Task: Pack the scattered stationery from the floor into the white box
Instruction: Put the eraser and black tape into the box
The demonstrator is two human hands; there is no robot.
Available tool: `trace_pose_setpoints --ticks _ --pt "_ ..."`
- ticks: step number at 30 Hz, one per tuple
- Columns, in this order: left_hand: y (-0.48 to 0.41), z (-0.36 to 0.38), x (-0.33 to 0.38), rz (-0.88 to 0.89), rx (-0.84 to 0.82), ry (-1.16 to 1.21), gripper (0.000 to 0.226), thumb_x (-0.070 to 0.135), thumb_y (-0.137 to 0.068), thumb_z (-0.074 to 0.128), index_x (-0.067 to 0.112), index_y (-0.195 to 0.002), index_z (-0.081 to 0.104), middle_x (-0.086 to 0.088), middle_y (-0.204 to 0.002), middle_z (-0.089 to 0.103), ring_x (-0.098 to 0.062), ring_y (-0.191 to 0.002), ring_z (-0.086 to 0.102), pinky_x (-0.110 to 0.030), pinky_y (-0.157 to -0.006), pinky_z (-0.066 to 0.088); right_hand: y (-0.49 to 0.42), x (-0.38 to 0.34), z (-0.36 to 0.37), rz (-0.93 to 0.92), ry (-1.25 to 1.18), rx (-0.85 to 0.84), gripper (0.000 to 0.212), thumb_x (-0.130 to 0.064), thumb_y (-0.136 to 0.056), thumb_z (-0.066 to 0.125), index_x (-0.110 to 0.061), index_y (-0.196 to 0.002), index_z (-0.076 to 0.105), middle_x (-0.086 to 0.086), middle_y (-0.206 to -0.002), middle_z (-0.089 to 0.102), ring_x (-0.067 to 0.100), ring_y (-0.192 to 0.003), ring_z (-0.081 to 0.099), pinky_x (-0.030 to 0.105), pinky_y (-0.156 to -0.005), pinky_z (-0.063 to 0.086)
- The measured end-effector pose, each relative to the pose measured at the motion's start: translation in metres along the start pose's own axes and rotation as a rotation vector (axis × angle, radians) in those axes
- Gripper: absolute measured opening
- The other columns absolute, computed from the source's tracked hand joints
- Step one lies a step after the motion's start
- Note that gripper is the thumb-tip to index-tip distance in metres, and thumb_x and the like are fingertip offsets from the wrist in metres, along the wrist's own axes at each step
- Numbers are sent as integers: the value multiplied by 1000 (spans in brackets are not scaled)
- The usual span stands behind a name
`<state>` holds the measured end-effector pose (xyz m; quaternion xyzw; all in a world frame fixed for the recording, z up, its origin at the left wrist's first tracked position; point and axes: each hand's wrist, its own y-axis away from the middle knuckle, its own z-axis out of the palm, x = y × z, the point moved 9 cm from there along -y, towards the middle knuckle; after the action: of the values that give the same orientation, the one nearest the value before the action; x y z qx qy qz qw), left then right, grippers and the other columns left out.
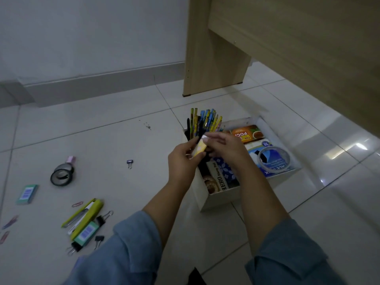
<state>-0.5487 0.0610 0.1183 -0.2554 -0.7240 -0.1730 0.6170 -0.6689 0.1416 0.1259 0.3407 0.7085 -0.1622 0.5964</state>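
Grips a small yellow block (199, 150) in the left hand (183, 161), thumb and curled fingers round its lower end. Pinches the block's upper end with the fingertips of the right hand (224, 149). Holds both hands above the near-left part of the white box (216, 202). Wears blue sleeves (131, 249), pushed back from the wrists.

In the box, just behind the hands: a bunch of patterned pencils (205, 122), upright in the back-left corner. Below the hands: a stamp pad carton (218, 178) and a blue floral packet (225, 168), side by side. In the right compartment: an orange packet (246, 132) at the back, a blue packet (267, 174) in front of it, and a clear tape roll (274, 169) lying on the blue one.

On the tiled floor (123, 140), left of the box and well apart from it: a small binder clip (129, 163). Farther left: two black tape rolls (62, 174) touching, with a pink item (71, 159) just behind them, and a teal staple box (27, 193). Nearer the person: a yellow-green stapler (86, 217) with a second teal box (87, 231) against it, black binder clips (98, 240) around them, and paper clips (77, 204) scattered beside. Behind the box: a pale wooden furniture panel (205, 58).
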Motion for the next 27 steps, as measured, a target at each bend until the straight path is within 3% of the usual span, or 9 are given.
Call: trace_pose_setpoints --ticks 2,6,9,11,16,22,27 --pt "-3 2 4 26 -9 -30 58 10 -78 72 16 -133 51 -4 -119 61 -12 -103 57 -22 -91 48 -2 -18 2 -143 -4 42 25 -13 -89 62 -11 -113 65 6 -102 69 16 -92 67 24 -76 59" --pt "-1 5 2 76 -73 -275 57 17 -89 59 17 -141 36 -3 -142 44 -17 -131 39 -23 -107 28 -6 -48 -9 -374 236 270 23 -8 -89 59 -7 -111 66 6 -106 67 12 -95 62 19 -80 51" --pt "3 18 -16 74 -221 -642 49 23 -99 36 17 -146 25 -2 -155 27 -22 -145 17 -39 -117 15 -9 -51 9 -451 454 210 20 -5 -88 58 -5 -107 65 9 -102 68 15 -90 62 21 -76 48" --pt "5 21 -26 69 -270 -754 49 26 -101 28 20 -148 18 2 -158 17 -20 -147 9 -41 -118 9 -10 -42 21 -445 544 164 14 -3 -86 60 -3 -100 64 12 -98 69 18 -88 62 23 -73 46" --pt "6 15 -33 99 -299 -735 48 28 -101 24 27 -148 16 9 -158 15 -16 -148 2 -45 -118 3 -6 -26 36 -482 718 175 22 -10 -93 53 3 -101 68 17 -103 65 26 -96 59 29 -81 43" --pt "10 8 -48 58 -340 -648 48 33 -101 23 34 -148 13 13 -158 13 -14 -148 -3 -47 -117 -1 -1 -21 36 -460 762 252 37 -16 -99 41 9 -88 66 22 -85 62 30 -79 58 35 -67 41" --pt "14 -3 -57 12 -296 -577 47 35 -101 27 33 -147 20 11 -157 18 -14 -147 2 -46 -117 1 -1 -23 40 -451 756 283 32 -14 -97 44 7 -100 68 20 -100 64 31 -92 59 29 -75 41"
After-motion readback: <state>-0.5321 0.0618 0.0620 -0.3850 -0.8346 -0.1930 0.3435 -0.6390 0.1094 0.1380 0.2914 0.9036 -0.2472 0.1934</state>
